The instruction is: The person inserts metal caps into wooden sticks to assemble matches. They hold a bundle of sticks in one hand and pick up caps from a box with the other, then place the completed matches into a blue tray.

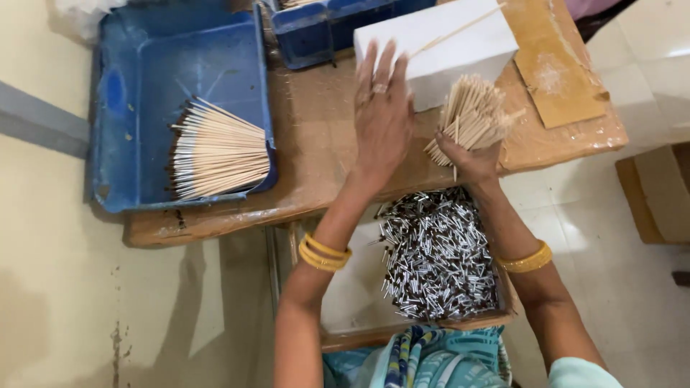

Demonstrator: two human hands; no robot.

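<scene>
— What lies around the two hands?

— A brown surface (pixel 316 144), wrapped in shiny film. At its far left sits a shallow blue tray (pixel 144 79) with a fanned bundle of pale sticks (pixel 219 151) lying in its near right corner, their dark ends pointing left. Behind, at the top edge, is a second blue container (pixel 316 29), only partly in view.

— And near the hands themselves?

— A plain white block (pixel 460 43) stands at the far side of the surface, with a single thin stick (pixel 460 30) lying slantwise across its top. The left hand (pixel 381 122) rests flat on the surface, fingers spread wide and holding nothing, its fingertips just beside the block's near left edge. The right hand (pixel 471 158) is clasped round the base of a bunch of bare sticks (pixel 474 115), which fans upward and touches the block's near side.

— Anything in the way?

— The block stands directly beyond both hands. To its right a flat brown cardboard piece (pixel 560 65) lies on the surface, dusted with white powder.

— Below the surface?

— A low box (pixel 359 287) near the person's lap holds a heap of short silver-and-dark sticks (pixel 438 251), piled toward its right side, the pale floor of the box bare on the left. Yellow bangles (pixel 323 253) ring both wrists.
</scene>
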